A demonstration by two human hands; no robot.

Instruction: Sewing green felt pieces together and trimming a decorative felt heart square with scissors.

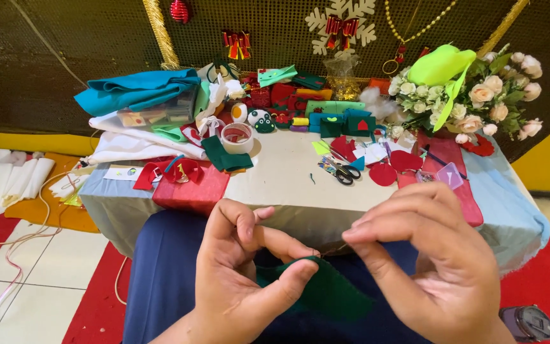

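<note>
- Left hand pinches soft dark-green felt (edge folded).
- Right hand grips a thin needle just above it.
- Black-handled scissors lie on the cluttered table beyond.

Dark mesh wall with yellow base, white tiled floor, red mats, cloth-covered table, evenly lit

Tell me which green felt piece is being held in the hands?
The dark green felt piece over the lap, pinched by the left hand; the other green pieces lie on the table.
</note>
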